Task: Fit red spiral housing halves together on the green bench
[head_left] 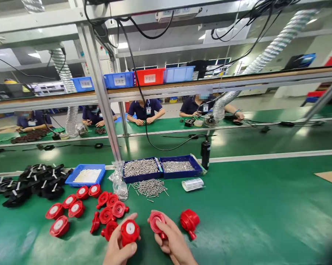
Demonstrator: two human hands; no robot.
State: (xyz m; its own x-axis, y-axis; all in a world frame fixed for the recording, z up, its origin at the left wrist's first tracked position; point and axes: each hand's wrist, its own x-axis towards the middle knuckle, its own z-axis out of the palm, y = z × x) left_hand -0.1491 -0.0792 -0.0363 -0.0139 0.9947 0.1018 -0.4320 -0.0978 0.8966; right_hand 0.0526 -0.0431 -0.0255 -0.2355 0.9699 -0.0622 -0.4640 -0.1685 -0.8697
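In my left hand (118, 244) is a red round plastic housing (125, 238) with a white gear-like disc (130, 228) on its face. My right hand (172, 237) grips a red plastic cover (155, 220) with a ringed hollow and a short spout, its thumb across the front. The two parts are held apart, side by side. A joined-looking red part (189, 221) with a spout lies on the green bench right of my right hand. Left of my hands lie several red covers (106, 215) and several red housings with white discs (59, 225).
Behind the red parts stand a blue tray of white pieces (77, 173) and two dark blue bins of metal parts (127, 179). Loose screws (150, 188), a clear bag (120, 189) and a label roll (192, 184) lie nearby. Black parts (41, 180) fill the left. A black electric screwdriver (206, 152) hangs behind.
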